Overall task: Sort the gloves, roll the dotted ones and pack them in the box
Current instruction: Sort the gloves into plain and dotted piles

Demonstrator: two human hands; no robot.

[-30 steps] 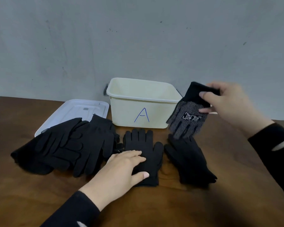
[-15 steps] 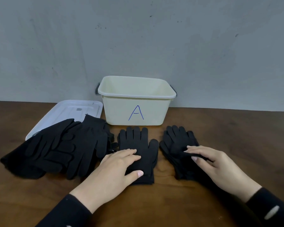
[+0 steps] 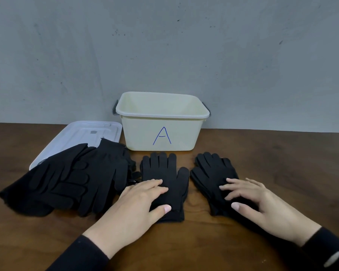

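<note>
My left hand point(image 3: 143, 200) and right hand point(image 3: 250, 198) lie flat, fingers straight, on two black gloves point(image 3: 164, 173); soft, light, floppy, so I'd pinch the cuffs

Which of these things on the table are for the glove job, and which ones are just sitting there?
For the job:
- glove under the left hand
- gloves under the right hand
- pile of black gloves
- cream box marked A

Just lying there:
- white lid
- wooden table
</note>
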